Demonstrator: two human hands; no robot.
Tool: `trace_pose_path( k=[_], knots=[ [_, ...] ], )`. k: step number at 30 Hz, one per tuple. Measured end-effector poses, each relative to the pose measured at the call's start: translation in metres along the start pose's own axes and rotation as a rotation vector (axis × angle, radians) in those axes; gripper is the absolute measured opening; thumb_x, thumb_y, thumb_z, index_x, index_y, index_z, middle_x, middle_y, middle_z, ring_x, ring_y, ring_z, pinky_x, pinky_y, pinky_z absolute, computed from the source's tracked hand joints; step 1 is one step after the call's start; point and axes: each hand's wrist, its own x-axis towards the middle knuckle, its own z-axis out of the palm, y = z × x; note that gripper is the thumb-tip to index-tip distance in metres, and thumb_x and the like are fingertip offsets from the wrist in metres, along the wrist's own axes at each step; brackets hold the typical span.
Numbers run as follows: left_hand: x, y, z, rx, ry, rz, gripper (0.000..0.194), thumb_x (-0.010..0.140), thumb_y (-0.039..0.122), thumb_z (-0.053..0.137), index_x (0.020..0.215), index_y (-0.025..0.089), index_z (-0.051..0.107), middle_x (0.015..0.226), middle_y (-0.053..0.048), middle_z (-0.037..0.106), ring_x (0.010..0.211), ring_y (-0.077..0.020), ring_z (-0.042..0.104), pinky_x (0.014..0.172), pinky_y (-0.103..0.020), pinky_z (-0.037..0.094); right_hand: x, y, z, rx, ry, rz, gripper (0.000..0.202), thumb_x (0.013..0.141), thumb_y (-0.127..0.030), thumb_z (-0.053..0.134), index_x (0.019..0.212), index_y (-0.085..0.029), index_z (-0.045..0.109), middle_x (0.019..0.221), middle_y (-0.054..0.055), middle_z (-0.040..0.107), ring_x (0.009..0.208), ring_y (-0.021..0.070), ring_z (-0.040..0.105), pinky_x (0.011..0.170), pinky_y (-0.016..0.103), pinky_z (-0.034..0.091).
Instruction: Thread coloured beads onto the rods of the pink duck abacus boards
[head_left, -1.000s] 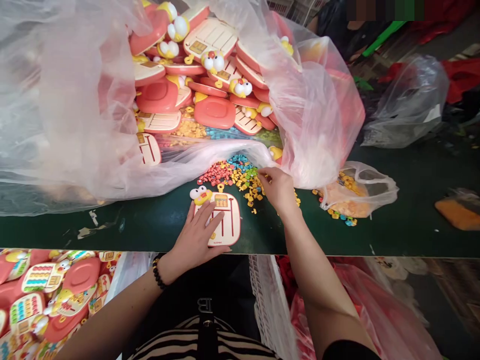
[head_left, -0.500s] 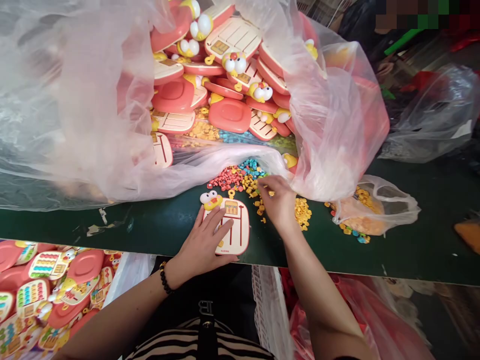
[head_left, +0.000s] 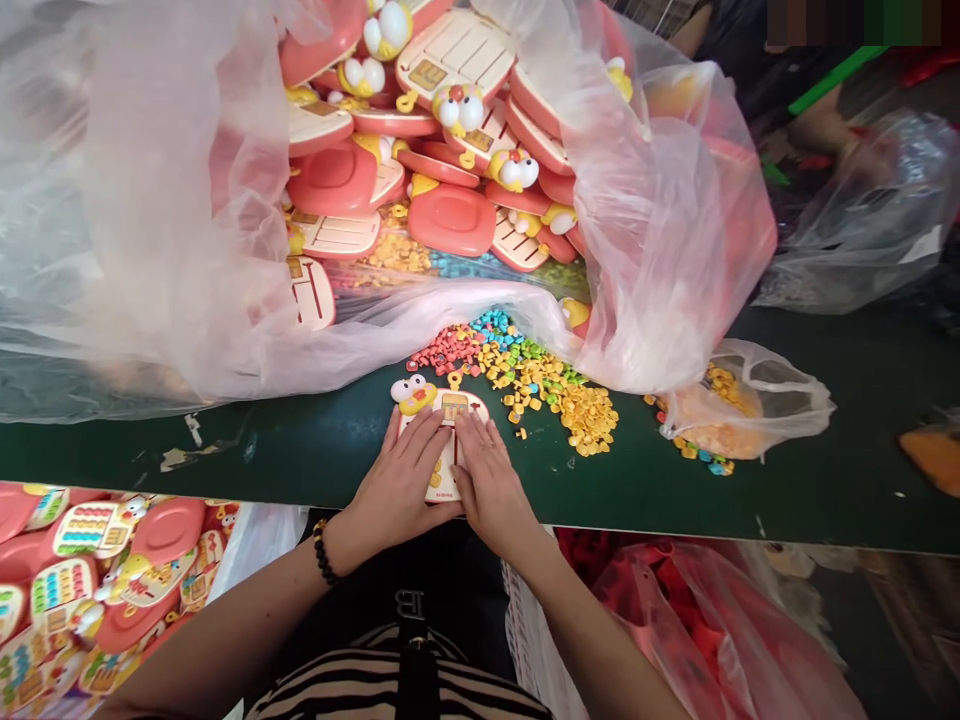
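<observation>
A cream toy board (head_left: 444,492) with red slots, a red rim and a yellow duck head with bulging white eyes (head_left: 412,394) lies at the table's front edge. My left hand (head_left: 401,465) holds it down from the left, fingers across its face and thumb along the lower edge. Over the board's right half, my right hand (head_left: 495,490) has its fingers close together and bent down onto the slots. Whatever sits under those fingertips is hidden. Small yellow pieces (head_left: 590,420) lie heaped to the right, with red pieces (head_left: 450,350) and blue pieces (head_left: 493,322) behind the board.
A large clear plastic bag (head_left: 660,250) full of similar boards (head_left: 454,220) spreads over the back of the green table (head_left: 675,510). At right lies a small bag (head_left: 720,420) of pieces. Boards with coloured pieces fitted (head_left: 86,530) fill the lower left.
My right hand has moved left from the heap of small pieces onto the board. My left hand stays on the board. The view has shifted slightly.
</observation>
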Motion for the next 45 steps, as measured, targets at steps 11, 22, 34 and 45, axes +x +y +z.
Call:
trace_pose_path(
  k=[11, 22, 34, 45],
  knots=[
    [0.005, 0.008, -0.004, 0.118, -0.076, -0.046, 0.081, 0.075, 0.06, 0.065, 0.137, 0.012, 0.043, 0.144, -0.017, 0.045, 0.134, -0.0373, 0.036, 0.112, -0.063, 0.016, 0.025, 0.088, -0.049, -0.224, 0.252, 0.271, 0.025, 0.09, -0.021, 0.05, 0.097, -0.019, 0.073, 0.097, 0.01, 0.073, 0.089, 0.025, 0.067, 0.08, 0.041, 0.054],
    [0.009, 0.003, 0.005, 0.137, -0.009, -0.04, 0.056, 0.081, 0.057, 0.061, 0.126, 0.024, 0.057, 0.144, -0.012, 0.046, 0.138, -0.0384, 0.03, 0.108, -0.06, 0.025, 0.04, 0.077, -0.043, -0.074, 0.252, 0.194, 0.025, 0.092, -0.031, 0.053, 0.106, -0.02, 0.071, 0.101, 0.008, 0.072, 0.094, 0.0225, 0.066, 0.085, 0.037, 0.052],
    [0.012, -0.009, 0.001, 0.009, 0.012, -0.048, 0.07, 0.077, 0.06, 0.064, 0.129, 0.016, 0.047, 0.14, -0.017, 0.049, 0.137, -0.0337, 0.034, 0.113, -0.054, 0.023, 0.028, 0.031, -0.012, -0.247, -0.019, 0.124, 0.038, 0.095, -0.023, 0.042, 0.13, -0.019, 0.057, 0.134, 0.008, 0.059, 0.124, 0.025, 0.054, 0.097, 0.04, 0.046],
    [0.011, -0.009, 0.005, 0.01, 0.036, -0.056, 0.093, 0.077, 0.059, 0.064, 0.146, 0.014, 0.022, 0.147, -0.019, 0.04, 0.138, -0.0319, 0.034, 0.113, -0.052, 0.023, 0.038, 0.033, -0.016, 0.065, -0.118, 0.037, 0.043, 0.093, -0.018, 0.038, 0.134, -0.022, 0.053, 0.136, 0.007, 0.057, 0.134, 0.0221, 0.045, 0.109, 0.045, 0.036]
  ],
)
